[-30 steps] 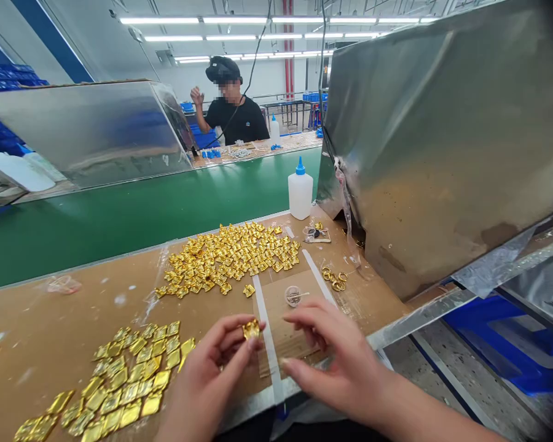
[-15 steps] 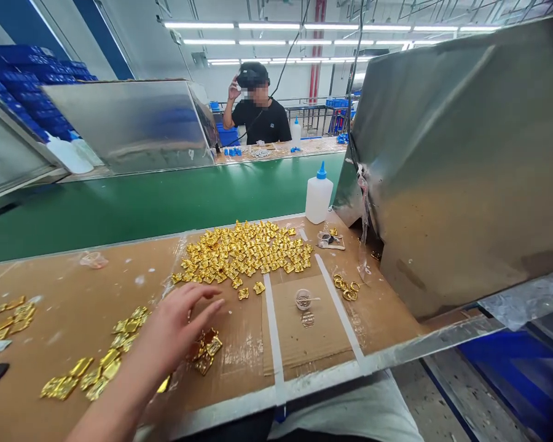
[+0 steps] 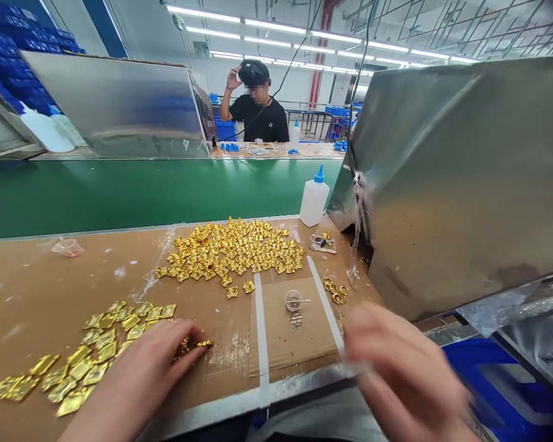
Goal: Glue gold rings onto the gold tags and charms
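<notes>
My left hand [image 3: 159, 350] lies low over the cardboard-covered bench [image 3: 233, 319], its fingers closed around small shiny gold metal pieces [image 3: 190, 345], partly hidden by the fingers. Beside it spreads a group of flat gold rectangular plates [image 3: 105, 350]. Farther off sits a large heap of small gold pieces [image 3: 239, 248]. My right hand [image 3: 400, 368], curled and smeared by motion, is above the bench's front edge at the right; whether it holds anything is not visible. Between the hands, a small clear cup [image 3: 293, 300] with a thin stick stands on a taped cardboard square [image 3: 299, 350].
Gold rings [image 3: 335, 290] lie right of the cup. A white bottle with a blue nozzle [image 3: 314, 199] stands at the back. A large metal sheet [image 3: 456, 190] bounds the right side. Beyond the green belt [image 3: 156, 190], a person [image 3: 260, 116] holds one hand to their headgear.
My left hand has moved down, closing over gold pieces near the front edge. My right hand has come into view at the right. The camera view has shifted slightly.
</notes>
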### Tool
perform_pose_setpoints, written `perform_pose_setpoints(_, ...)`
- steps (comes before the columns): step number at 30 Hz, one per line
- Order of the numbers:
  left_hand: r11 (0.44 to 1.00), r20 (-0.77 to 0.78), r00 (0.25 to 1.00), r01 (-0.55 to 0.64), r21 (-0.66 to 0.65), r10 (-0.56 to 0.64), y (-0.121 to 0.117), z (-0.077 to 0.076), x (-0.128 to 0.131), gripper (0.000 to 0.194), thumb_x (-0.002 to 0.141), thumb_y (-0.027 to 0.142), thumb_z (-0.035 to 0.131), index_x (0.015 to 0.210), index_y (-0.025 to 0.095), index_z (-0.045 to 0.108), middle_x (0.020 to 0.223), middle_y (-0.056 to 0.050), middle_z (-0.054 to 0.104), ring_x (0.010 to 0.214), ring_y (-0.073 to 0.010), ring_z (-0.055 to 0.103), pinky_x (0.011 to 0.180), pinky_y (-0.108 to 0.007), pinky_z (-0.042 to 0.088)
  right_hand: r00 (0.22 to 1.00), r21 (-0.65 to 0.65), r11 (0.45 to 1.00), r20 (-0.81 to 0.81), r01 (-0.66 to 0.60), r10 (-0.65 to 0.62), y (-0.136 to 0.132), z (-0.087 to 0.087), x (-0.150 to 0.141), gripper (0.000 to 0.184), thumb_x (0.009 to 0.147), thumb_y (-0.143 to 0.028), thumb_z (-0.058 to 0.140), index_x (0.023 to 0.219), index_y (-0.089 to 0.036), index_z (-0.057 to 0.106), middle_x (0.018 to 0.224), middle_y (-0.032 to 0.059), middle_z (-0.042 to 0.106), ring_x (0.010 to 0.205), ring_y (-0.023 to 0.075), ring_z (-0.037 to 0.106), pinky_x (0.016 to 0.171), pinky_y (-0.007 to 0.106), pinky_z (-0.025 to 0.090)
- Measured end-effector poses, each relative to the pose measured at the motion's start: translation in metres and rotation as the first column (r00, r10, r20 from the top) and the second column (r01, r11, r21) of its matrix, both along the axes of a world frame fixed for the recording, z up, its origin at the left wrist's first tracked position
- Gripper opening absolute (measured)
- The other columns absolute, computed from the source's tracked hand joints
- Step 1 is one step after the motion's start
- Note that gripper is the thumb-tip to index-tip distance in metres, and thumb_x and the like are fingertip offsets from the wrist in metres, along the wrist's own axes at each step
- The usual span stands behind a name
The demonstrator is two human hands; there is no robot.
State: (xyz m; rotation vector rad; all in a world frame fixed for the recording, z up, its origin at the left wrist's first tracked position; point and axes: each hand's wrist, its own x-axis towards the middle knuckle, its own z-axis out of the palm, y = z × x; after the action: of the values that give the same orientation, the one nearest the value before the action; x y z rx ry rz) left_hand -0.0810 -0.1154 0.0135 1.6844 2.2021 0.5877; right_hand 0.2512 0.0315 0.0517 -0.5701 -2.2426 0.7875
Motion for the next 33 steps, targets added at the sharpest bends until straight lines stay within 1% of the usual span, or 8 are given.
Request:
perform_pose_setpoints(4, 1.000, 0.329, 0.944, -0.016, -0.004, 0.017, 0.020, 0.004, 0.033, 0.027, 0.090, 0.053, 0.064, 0.091, 0.027, 0.070, 0.086, -0.003, 0.077, 0.081, -0.0264, 0.071, 0.074, -0.035, 0.052, 0.929, 0.103, 0.963, 0.257, 0.247, -0.266, 0.032, -0.017, -0.027, 0.035, 0.103, -0.045, 0.054, 0.077, -0.022, 0.054, 0.074, 0.0010, 0.059, 0.069, 0.0182, 0.056, 0.063, 0.032, 0.036)
perform_pose_setpoints(7, 0.996, 0.669, 0.743, -0.071, 0.047, 0.021, 0.043, 0.000, 0.064, 0.040, 0.087, 0.048, 0.070, 0.122, 0.028, 0.070, 0.088, 0.000, 0.075, 0.079, -0.0219, 0.068, 0.074, -0.032, 0.053, 0.871, 0.133, 0.971, 0.428, 0.200, -0.239, 0.042, -0.033, -0.041, 0.035, 0.104, -0.041, 0.054, 0.076, -0.021, 0.053, 0.076, -0.0003, 0.062, 0.070, 0.0166, 0.056, 0.064, 0.029, 0.033)
perform_pose_setpoints(9, 0.991, 0.779, 0.627, -0.117, 0.065, 0.023, 0.058, -0.005, 0.081, 0.041, 0.084, 0.046, 0.073, 0.119, 0.024, 0.076, 0.095, -0.004, 0.078, 0.088, -0.0225, 0.069, 0.082, -0.034, 0.054, 0.854, 0.196, 0.969, 0.467, 0.152, -0.229, 0.042, -0.039, -0.047, 0.033, 0.105, -0.036, 0.052, 0.076, -0.020, 0.054, 0.076, 0.0001, 0.062, 0.070, 0.0163, 0.055, 0.064, 0.029, 0.030)
perform_pose_setpoints(12, 0.988, 0.819, 0.572, -0.145, 0.059, 0.035, 0.070, -0.013, 0.093, 0.041, 0.081, 0.046, 0.075, 0.112, 0.020, 0.079, 0.101, -0.008, 0.080, 0.094, -0.0243, 0.071, 0.087, -0.037, 0.055, 0.845, 0.274, 0.956, 0.483, 0.102, -0.228, 0.044, -0.037, -0.056, 0.031, 0.105, -0.030, 0.050, 0.077, -0.019, 0.056, 0.078, 0.0019, 0.063, 0.072, 0.0165, 0.055, 0.064, 0.029, 0.027)
perform_pose_setpoints(16, 0.985, 0.817, 0.573, -0.164, 0.045, 0.058, 0.072, -0.023, 0.096, 0.049, 0.073, 0.044, 0.081, 0.114, 0.018, 0.079, 0.090, -0.007, 0.080, 0.082, -0.0230, 0.071, 0.079, -0.037, 0.058, 0.851, 0.255, 0.965, 0.491, 0.065, -0.187, 0.053, -0.026, -0.065, 0.026, 0.097, -0.021, 0.058, 0.071, -0.018, 0.054, 0.076, 0.0019, 0.060, 0.070, 0.0152, 0.048, 0.063, 0.030, 0.022)
perform_pose_setpoints(20, 0.984, 0.779, 0.623, -0.171, 0.049, 0.070, 0.069, -0.029, 0.101, 0.044, 0.071, 0.041, 0.082, 0.107, 0.017, 0.081, 0.081, -0.005, 0.078, 0.073, -0.0217, 0.069, 0.072, -0.035, 0.057, 0.925, -0.043, 0.992, 0.369, 0.118, -0.094, 0.064, -0.024, -0.069, 0.030, 0.081, -0.014, 0.064, 0.059, -0.019, 0.045, 0.062, -0.0033, 0.046, 0.060, 0.0123, 0.035, 0.060, 0.030, 0.018)
perform_pose_setpoints(28, 0.987, 0.675, 0.735, -0.143, 0.067, 0.060, 0.069, -0.035, 0.105, 0.036, 0.073, 0.042, 0.081, 0.103, 0.022, 0.081, 0.076, -0.002, 0.077, 0.068, -0.0218, 0.070, 0.066, -0.034, 0.057, 0.952, -0.353, 0.884, 0.133, 0.306, -0.276, 0.049, -0.056, -0.050, 0.034, 0.090, -0.039, 0.040, 0.060, -0.024, 0.031, 0.058, -0.0046, 0.032, 0.055, 0.0117, 0.032, 0.053, 0.025, 0.028)
perform_pose_setpoints(33, 0.991, 0.634, 0.770, -0.128, 0.037, 0.076, 0.068, -0.032, 0.106, 0.029, 0.075, 0.042, 0.082, 0.097, 0.023, 0.081, 0.075, -0.001, 0.078, 0.067, -0.0212, 0.070, 0.065, -0.033, 0.056, 0.955, -0.509, 0.818, 0.028, 0.268, -0.295, 0.022, -0.062, -0.043, 0.040, 0.088, -0.047, 0.051, 0.059, -0.023, 0.037, 0.058, -0.0047, 0.034, 0.055, 0.0110, 0.033, 0.052, 0.025, 0.027)
